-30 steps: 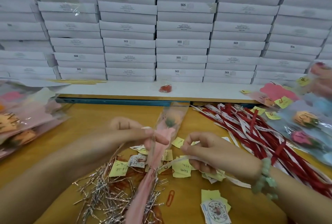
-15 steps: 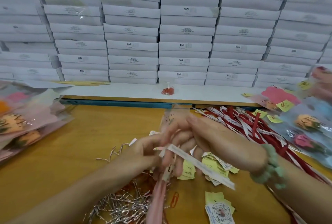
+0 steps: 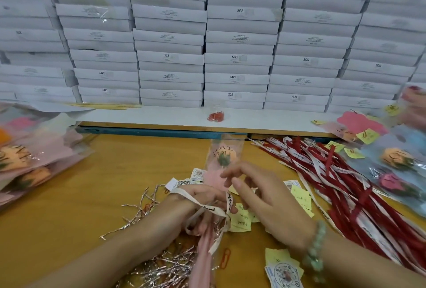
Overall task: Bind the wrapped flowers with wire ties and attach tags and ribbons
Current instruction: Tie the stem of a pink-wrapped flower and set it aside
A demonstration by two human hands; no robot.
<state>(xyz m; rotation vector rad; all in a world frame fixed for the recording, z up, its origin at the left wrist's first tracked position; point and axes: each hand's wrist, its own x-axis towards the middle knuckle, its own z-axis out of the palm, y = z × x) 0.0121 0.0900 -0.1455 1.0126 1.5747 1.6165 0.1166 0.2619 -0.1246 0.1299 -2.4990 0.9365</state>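
Wrapped flower [image 3: 225, 155]: L hand [image 3: 202, 196] grips stem, cream ribbon [image 3: 212, 208] looped over it; R hand [image 3: 267, 200] fingers loosely spread above.

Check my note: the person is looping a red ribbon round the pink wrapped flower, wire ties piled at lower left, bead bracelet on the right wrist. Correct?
One detail is off: the ribbon looped round the flower is cream with dark lettering, not red. The red ribbons lie in the pile at right. The head view shows this; the wire ties and bracelet are as you noted.
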